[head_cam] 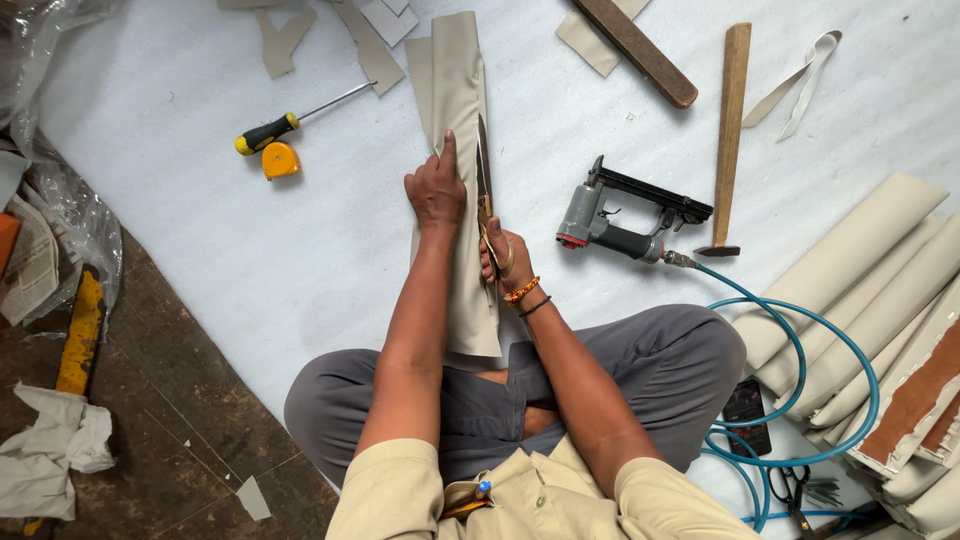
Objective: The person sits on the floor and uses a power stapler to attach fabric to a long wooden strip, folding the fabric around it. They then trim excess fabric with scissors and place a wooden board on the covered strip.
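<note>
Black phone [746, 414], dark screen, by rt knee.

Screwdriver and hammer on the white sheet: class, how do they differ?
The screwdriver has a black-and-yellow grip and thin metal shaft; the hammer has a long plain wooden handle. The screwdriver lies left of the hands, slanted; the hammer lies right, nearly upright in view. Both lie untouched.

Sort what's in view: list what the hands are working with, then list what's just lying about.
In use:
left hand pressing the beige strip
right hand holding scissors

Lying about:
staple gun
hammer
screwdriver
tape measure
blue hose
beige rolls
</note>
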`<state>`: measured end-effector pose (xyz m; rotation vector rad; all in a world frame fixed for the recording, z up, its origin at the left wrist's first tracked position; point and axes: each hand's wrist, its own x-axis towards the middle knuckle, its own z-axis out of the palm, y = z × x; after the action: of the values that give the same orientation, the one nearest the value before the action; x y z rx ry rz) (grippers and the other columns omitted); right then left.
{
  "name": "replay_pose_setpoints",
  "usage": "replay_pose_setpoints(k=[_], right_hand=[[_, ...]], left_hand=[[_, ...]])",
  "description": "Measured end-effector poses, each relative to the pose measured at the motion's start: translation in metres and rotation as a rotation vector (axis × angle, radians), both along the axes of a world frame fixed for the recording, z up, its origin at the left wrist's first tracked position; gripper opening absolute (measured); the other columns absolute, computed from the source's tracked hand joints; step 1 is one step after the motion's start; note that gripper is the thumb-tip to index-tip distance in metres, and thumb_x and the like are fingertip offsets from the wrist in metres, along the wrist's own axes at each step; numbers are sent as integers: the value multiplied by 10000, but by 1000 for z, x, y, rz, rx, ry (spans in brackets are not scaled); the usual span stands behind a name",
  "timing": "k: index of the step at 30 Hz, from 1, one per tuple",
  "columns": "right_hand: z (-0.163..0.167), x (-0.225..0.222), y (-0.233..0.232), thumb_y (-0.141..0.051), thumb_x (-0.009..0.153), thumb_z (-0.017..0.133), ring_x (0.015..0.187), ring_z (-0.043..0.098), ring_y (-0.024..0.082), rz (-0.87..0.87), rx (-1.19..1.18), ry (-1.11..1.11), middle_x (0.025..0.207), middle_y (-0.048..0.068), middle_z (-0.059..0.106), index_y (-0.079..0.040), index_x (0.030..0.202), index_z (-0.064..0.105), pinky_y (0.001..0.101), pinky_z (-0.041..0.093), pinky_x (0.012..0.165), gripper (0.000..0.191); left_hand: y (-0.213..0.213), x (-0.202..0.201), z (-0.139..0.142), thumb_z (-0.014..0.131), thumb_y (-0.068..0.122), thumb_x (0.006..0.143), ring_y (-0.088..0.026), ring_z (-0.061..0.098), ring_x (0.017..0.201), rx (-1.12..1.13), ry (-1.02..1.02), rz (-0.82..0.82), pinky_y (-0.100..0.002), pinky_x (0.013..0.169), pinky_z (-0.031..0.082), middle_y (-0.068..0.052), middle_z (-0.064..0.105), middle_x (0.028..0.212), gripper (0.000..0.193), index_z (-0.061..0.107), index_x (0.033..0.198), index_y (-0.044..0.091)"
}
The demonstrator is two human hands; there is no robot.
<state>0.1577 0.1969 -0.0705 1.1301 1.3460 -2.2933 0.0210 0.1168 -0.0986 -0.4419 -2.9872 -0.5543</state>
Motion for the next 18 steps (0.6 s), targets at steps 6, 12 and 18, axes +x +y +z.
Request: replay_pose_setpoints(k=[6,12,18], right_hand=[[10,-25,14,-792,817,595,374,432,86,12,32,20,544,-6,471,-78,744,540,236,381,356,719],[9,-39,22,-803,803,598,374,431,77,17,63,14,537,-9,469,-82,731,534,225,384,355,727],[3,-44,26,-816,796,579,365,435,78,27,106,21,531,-15,470,-85,725,537,221,378,343,735]], left_hand=[[4,3,2,610,113,949,-188,505,567,-16,30,-11,-383,615,353,-3,574,693,582,529,1506,262],[8,4,-1,603,107,964,-186,502,559,-21,-5,-3,-377,624,362,-5,571,676,571,521,1515,230],[11,6,-7,617,111,940,-194,507,585,-7,47,6,-393,633,357,-5,580,705,562,547,1490,198]])
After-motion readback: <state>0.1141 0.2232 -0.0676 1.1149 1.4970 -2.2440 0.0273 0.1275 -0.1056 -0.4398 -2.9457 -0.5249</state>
